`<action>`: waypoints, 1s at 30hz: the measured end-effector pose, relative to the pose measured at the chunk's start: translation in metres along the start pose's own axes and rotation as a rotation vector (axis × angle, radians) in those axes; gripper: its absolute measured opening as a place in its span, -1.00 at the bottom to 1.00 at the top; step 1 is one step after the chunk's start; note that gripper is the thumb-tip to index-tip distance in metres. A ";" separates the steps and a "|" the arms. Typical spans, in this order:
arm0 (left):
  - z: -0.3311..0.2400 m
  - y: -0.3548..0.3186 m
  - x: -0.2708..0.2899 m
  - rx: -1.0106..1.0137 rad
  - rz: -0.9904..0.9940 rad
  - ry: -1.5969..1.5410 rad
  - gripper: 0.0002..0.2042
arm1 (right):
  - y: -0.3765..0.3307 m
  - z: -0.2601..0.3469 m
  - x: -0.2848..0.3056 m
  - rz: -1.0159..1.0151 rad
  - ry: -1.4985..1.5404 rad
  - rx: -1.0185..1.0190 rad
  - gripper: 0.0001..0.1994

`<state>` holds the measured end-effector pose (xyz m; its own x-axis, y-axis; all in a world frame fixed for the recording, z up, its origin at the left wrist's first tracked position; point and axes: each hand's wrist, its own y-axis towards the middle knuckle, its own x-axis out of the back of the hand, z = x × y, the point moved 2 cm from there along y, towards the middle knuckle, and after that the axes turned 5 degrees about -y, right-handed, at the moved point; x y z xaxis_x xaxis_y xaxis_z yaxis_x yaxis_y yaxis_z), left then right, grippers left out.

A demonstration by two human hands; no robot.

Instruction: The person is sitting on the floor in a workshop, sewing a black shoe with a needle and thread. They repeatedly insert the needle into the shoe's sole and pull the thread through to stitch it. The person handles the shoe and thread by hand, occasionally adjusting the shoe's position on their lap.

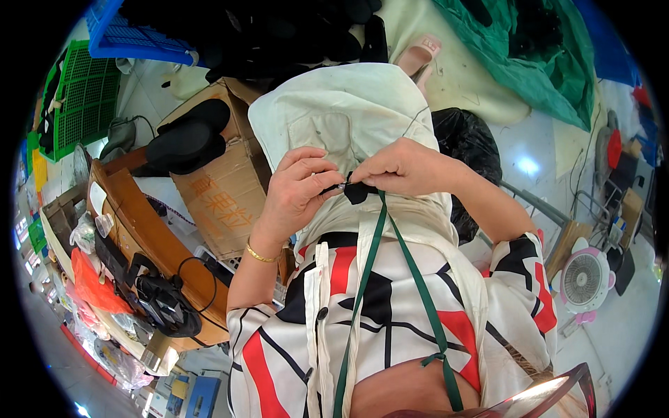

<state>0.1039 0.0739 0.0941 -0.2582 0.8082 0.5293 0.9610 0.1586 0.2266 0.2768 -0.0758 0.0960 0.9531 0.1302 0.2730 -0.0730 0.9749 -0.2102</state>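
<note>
A: What does the left hand (pixel 296 188) pinch?
B: Too small to tell; the right hand (pixel 404 167) covers most of the black piece (pixel 357 192).
A: At six o'clock?
B: The green strap (pixel 369 272) is cut off.

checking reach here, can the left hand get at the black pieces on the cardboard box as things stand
Probably yes. The black pieces lie uncovered on the cardboard box, just beside the left hand, with nothing between. But that hand and the right hand both pinch a small black piece.

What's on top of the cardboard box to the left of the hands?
Dark shoe-sole shaped pieces lie stacked on the cardboard box at its upper left. How many are in the stack cannot be told. The left hand covers the box's right edge.
</note>
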 end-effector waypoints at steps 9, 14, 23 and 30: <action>-0.002 -0.008 -0.005 0.027 -0.033 -0.120 -0.72 | -0.002 -0.008 -0.018 -0.051 0.130 0.016 -0.85; -0.009 -0.007 -0.004 0.018 -0.036 -0.156 -0.71 | -0.001 -0.009 -0.024 0.004 0.206 -0.052 -0.87; -0.009 -0.008 -0.008 0.016 -0.039 -0.238 -0.74 | -0.005 -0.007 -0.019 0.058 0.245 0.028 -0.88; -0.013 -0.009 -0.010 -0.023 -0.052 -0.217 -0.75 | -0.006 -0.009 -0.025 0.016 0.291 0.063 -0.91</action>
<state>0.0969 0.0573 0.0976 -0.2779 0.9027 0.3284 0.9436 0.1926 0.2691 0.2558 -0.0871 0.0820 0.9952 0.0975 -0.0128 -0.0983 0.9836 -0.1509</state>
